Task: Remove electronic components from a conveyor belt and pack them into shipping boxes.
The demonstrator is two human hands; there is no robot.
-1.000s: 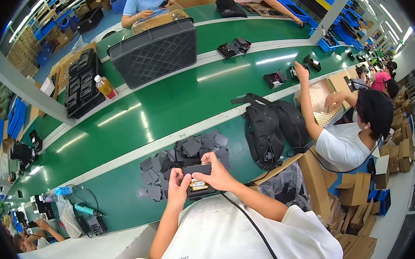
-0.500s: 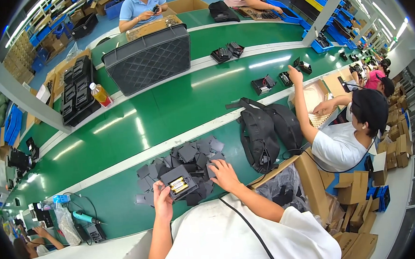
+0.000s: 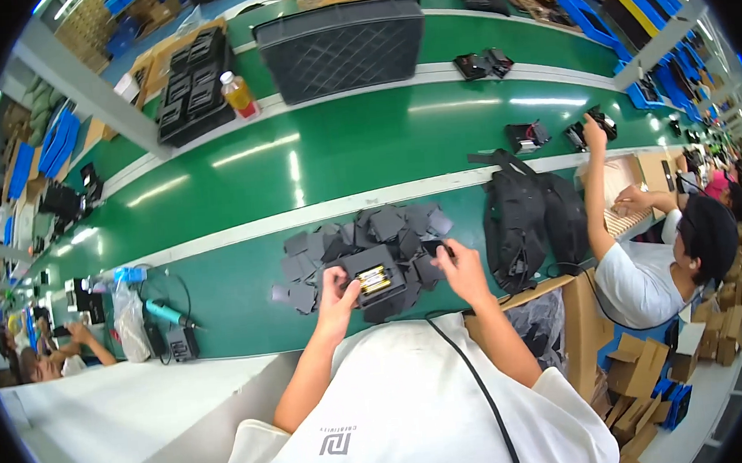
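My left hand (image 3: 335,301) grips a dark plastic box (image 3: 383,260) by its left side, the thumb lying near the opening. Gold-coloured batteries (image 3: 373,279) sit side by side in that opening, facing up. To the right of the box, my right hand (image 3: 467,278) is closed, with a small flat black plate (image 3: 434,248) pinched between thumb and fingers. Under and behind both hands spreads a loose heap of similar flat dark plates (image 3: 385,222) on the green table (image 3: 231,319).
Right of the heap lies a black backpack (image 3: 517,230). A co-worker (image 3: 648,255) in white reaches across the table beyond it. To the left are a teal electric screwdriver (image 3: 163,312) and a plastic bag (image 3: 130,321). A large grey crate (image 3: 341,49) and a drink bottle (image 3: 239,94) stand across the table.
My right hand has lifted off the heap with a flat black plate and come nearer the box. My left thumb has shifted toward the batteries. The whole view has swung.
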